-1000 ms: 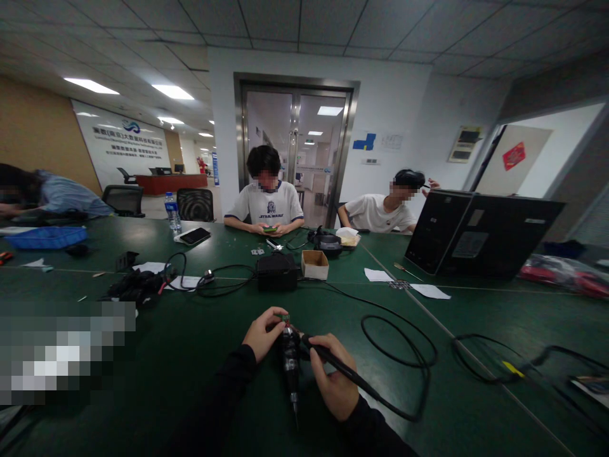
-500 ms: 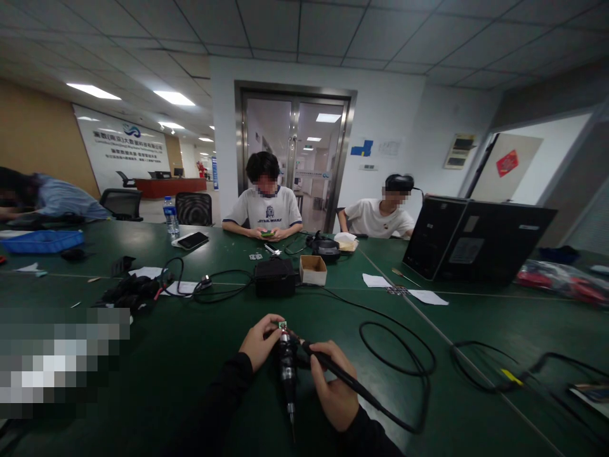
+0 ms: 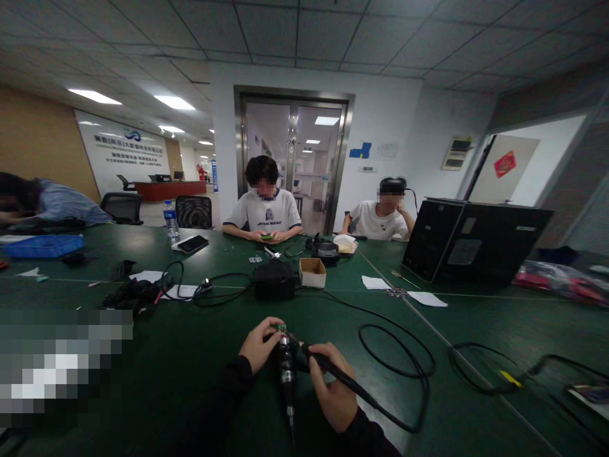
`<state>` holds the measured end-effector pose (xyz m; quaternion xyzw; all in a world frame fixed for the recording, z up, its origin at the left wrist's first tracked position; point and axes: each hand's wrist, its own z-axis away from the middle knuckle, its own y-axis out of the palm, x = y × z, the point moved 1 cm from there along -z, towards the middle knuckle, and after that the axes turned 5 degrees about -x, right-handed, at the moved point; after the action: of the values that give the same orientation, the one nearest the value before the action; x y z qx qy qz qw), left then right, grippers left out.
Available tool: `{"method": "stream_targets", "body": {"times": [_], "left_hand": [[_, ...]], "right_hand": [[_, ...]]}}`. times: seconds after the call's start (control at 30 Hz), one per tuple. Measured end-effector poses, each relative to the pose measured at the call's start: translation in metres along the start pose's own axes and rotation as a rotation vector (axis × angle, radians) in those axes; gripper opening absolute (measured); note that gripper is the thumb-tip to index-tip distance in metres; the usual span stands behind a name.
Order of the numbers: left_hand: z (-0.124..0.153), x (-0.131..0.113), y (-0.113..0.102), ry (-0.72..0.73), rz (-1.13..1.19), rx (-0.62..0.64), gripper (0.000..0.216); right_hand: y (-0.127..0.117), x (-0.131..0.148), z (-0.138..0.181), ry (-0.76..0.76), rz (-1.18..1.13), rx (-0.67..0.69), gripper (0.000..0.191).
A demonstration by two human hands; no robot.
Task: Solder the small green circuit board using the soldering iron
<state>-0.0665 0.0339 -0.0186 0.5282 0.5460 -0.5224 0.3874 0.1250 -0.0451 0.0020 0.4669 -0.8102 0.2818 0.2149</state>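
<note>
At the near middle of the desk (image 3: 457, 406), the left hand (image 3: 259, 346) and the right hand (image 3: 337, 388) work on either side of a black tool (image 3: 287, 368). Left forearm: extended forward, inclined to the right. Left hand: back of the hand up, index finger arched forward, thumb and index finger pinching a small green board (image 3: 282, 328) at the far end of the tool. Right forearm: inclined forward and to the left. Right hand: thumb and fingers closed around a black pen (image 3: 346, 381) in a writing grip.

Tool orientation: long axis runs away from the wearer, nearly straight ahead; the thin end points back toward the wearer, and the thick end lies between the hands. Whether it touches the desk cannot be told.

Pen orientation: long axis slants forward and left, front end directed at the board end of the tool. Tip contact is too small to tell. From the rear, a cable (image 3: 425, 400) curves right.
</note>
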Motion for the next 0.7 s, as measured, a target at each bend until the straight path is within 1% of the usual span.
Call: {"method": "stream_targets", "body": {"times": [0.1, 0.17, 0.3, 0.4, 0.5, 0.57, 0.63, 0.7], "left_hand": [[-0.002, 0.0, -0.002, -0.036, -0.112, 0.0, 0.03], [-0.005, -0.001, -0.004, -0.066, -0.232, 0.016, 0.029], [-0.006, -0.008, -0.012, -0.113, -0.491, 0.058, 0.029], [0.003, -0.023, -0.012, -0.172, -0.565, 0.091, 0.036], [0.021, -0.044, -0.003, -0.233, -0.593, 0.122, 0.052], [0.032, -0.057, 0.008, -0.224, -0.628, 0.136, 0.062], [0.039, -0.064, 0.019, -0.209, -0.678, 0.129, 0.072], [0.042, -0.065, 0.028, -0.223, -0.717, 0.106, 0.079]], "right_hand": [[-0.003, -0.002, -0.003, 0.015, -0.002, -0.045, 0.009], [-0.005, -0.004, -0.006, 0.058, -0.004, -0.051, 0.01], [-0.006, -0.009, -0.01, 0.203, -0.033, -0.091, 0.014], [-0.005, -0.013, -0.012, 0.365, -0.117, -0.126, 0.02], [-0.003, -0.017, -0.012, 0.558, -0.213, -0.146, 0.026], [-0.002, -0.021, -0.011, 0.663, -0.261, -0.168, 0.028], [-0.002, -0.024, -0.011, 0.708, -0.267, -0.183, 0.025], [-0.002, -0.026, -0.011, 0.727, -0.254, -0.202, 0.021]]}}
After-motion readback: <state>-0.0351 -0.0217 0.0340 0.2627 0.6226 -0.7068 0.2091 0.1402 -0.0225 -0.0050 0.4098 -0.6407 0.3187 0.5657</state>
